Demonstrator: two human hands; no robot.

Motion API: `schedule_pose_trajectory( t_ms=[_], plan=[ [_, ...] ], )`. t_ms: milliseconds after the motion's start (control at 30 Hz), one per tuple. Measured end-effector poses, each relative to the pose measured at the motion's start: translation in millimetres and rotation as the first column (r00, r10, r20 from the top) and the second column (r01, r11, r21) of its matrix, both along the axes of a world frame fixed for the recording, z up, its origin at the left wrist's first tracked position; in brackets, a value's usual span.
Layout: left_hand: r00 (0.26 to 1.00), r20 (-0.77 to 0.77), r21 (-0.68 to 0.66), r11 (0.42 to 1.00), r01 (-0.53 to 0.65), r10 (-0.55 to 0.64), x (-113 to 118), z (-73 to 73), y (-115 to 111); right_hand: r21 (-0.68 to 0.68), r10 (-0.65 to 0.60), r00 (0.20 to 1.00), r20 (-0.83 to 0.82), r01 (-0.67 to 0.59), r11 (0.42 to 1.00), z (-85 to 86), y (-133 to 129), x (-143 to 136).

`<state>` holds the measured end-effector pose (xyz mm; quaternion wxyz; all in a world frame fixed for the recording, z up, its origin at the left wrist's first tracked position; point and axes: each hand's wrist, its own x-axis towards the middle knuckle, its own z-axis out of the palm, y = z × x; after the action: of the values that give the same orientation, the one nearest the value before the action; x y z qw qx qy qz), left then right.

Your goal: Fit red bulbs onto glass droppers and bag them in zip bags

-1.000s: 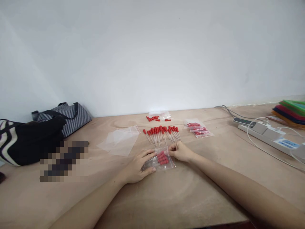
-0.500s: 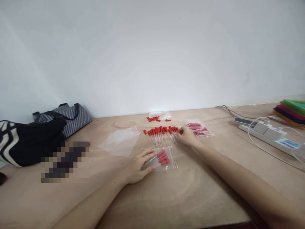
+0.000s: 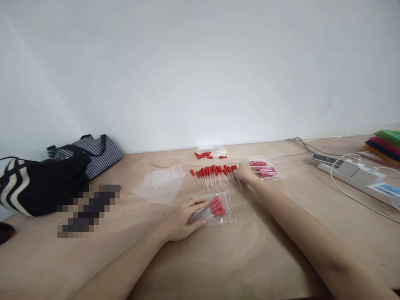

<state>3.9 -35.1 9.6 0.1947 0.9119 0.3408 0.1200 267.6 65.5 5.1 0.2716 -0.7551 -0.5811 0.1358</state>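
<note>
My left hand is closed around the left end of a clear zip bag, which lies flat on the table. Inside that bag are several droppers with red rubber bulbs, their tubes pointing into my palm. Beyond it, a row of loose droppers lies with red bulbs away from me and clear tubes towards me. At the right end of this row, my right hand pinches a dropper; its tube shows below the fingers, while the bulb is hidden.
Flat clear bags lie left of the row. A filled bag of red bulbs sits right, and loose red bulbs lie near the wall. A power strip with cables is at right, coloured folders behind it, bags at left.
My right hand has moved slightly away from me, from beside the tubes to the bulb end of the row. My left hand stays on the bag. The view has shifted slightly.
</note>
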Motion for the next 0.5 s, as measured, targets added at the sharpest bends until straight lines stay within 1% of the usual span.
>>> schedule_pose_trajectory(
  t_ms=[67,133,167,200,267,333,400,500],
  plan=[
    [1.000,-0.001,-0.007,1.000,0.002,-0.002,-0.5,-0.8,0.1,0.041,0.000,1.000,-0.029,0.001,0.999,4.7,-9.3,4.4],
    [1.000,-0.004,-0.014,1.000,-0.002,0.002,-0.5,-0.3,-0.8,0.099,0.032,0.995,-0.089,-0.023,0.995,7.0,-23.0,9.2],
    [1.000,-0.005,-0.016,1.000,-0.004,0.004,-0.4,0.3,-1.4,0.132,0.066,0.988,-0.142,-0.047,0.990,6.6,-31.4,11.0],
    [1.000,-0.006,-0.018,1.000,-0.006,0.005,-0.3,1.1,-2.1,0.182,0.115,0.963,-0.243,-0.072,0.981,5.0,-40.5,12.0],
    [1.000,-0.011,-0.022,1.000,-0.002,0.002,0.0,2.1,-3.0,0.261,0.215,0.870,-0.444,-0.104,0.960,-1.4,-59.4,11.1],
    [1.000,-0.021,-0.022,1.000,-0.002,0.001,0.3,1.6,-3.1,0.319,0.275,0.777,-0.566,-0.101,0.942,-10.1,-75.9,7.0],
    [0.999,-0.032,-0.013,1.000,-0.009,0.009,0.6,-0.1,-2.4,0.344,0.286,0.703,-0.651,-0.063,0.937,-18.3,-87.2,1.7],
    [0.998,-0.048,-0.001,1.000,-0.031,0.031,1.1,-2.5,-1.6,0.306,0.238,0.606,-0.759,0.008,0.952,-26.3,-94.2,-5.6]
  ],
)
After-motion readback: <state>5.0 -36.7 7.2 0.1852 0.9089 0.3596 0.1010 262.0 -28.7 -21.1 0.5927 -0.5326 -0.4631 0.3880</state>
